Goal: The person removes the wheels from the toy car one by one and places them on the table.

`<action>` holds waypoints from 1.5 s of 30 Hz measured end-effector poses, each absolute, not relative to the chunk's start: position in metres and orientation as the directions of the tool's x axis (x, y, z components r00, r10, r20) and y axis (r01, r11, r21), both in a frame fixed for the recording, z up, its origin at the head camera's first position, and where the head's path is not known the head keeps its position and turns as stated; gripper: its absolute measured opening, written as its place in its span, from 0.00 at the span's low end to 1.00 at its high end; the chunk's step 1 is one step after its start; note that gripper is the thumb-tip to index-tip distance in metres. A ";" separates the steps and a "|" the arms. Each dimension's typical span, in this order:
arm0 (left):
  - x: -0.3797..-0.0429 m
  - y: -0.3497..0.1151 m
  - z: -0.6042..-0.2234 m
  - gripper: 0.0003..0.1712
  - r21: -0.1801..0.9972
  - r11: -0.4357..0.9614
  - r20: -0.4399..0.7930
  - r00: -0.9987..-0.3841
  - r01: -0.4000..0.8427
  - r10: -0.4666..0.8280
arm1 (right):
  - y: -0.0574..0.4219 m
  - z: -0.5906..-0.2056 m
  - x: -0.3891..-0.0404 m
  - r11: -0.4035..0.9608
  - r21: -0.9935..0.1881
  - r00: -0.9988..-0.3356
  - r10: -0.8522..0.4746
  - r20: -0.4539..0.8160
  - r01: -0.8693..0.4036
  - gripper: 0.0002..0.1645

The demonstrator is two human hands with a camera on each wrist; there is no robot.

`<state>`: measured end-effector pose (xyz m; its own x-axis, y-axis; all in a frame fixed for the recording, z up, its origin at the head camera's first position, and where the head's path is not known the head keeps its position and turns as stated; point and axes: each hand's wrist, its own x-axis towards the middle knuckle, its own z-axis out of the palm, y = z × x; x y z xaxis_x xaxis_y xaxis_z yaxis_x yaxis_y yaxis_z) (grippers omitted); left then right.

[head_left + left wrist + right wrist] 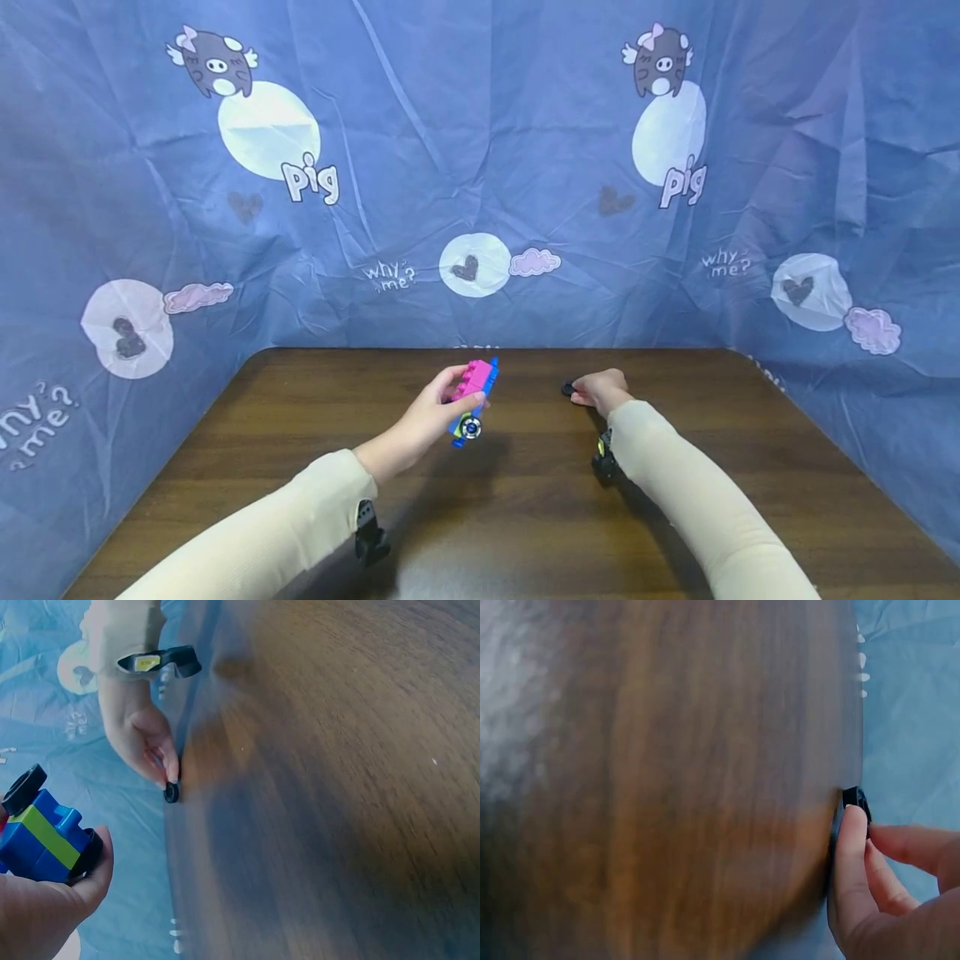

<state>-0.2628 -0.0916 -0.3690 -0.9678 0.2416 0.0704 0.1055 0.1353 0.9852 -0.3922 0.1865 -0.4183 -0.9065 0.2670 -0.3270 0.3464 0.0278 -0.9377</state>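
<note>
My left hand (431,410) grips a small toy car (472,387) built of pink, blue and lime-green blocks, raised above the table. A wheel with a silver hub (471,427) faces the head camera on the car's near end. In the left wrist view the car's blue underside (46,836) shows, with a lime strip and black wheels at its two sides. Toward the table's far side, my right hand (602,390) pinches a small black wheel (568,388) between thumb and fingertips. The right wrist view shows this black wheel (856,801) at the fingertips, close over the wood.
The brown wooden table (525,517) reaches back to a blue cloth backdrop (420,150) printed with pigs, hearts and clouds. Black straps with camera mounts sit at both wrists, the left mount (370,533) and the right mount (604,458) hanging below the sleeves.
</note>
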 end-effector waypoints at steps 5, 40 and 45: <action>-0.263 -0.089 -0.370 0.31 0.983 0.146 0.073 -0.965 0.113 0.253 | 0.187 -0.416 -0.394 0.030 -0.935 -0.899 0.289 -0.330 0.353 0.28; -0.275 -0.088 -0.373 0.36 0.975 0.166 0.067 -0.902 0.151 0.426 | 0.189 -0.384 -0.372 0.037 -0.947 -0.945 0.087 -0.315 0.319 0.04; -0.276 -0.089 -0.369 0.36 0.974 0.151 0.095 -0.913 0.167 0.396 | 0.183 -0.372 -0.368 0.066 -0.948 -0.950 0.040 -0.311 0.313 0.12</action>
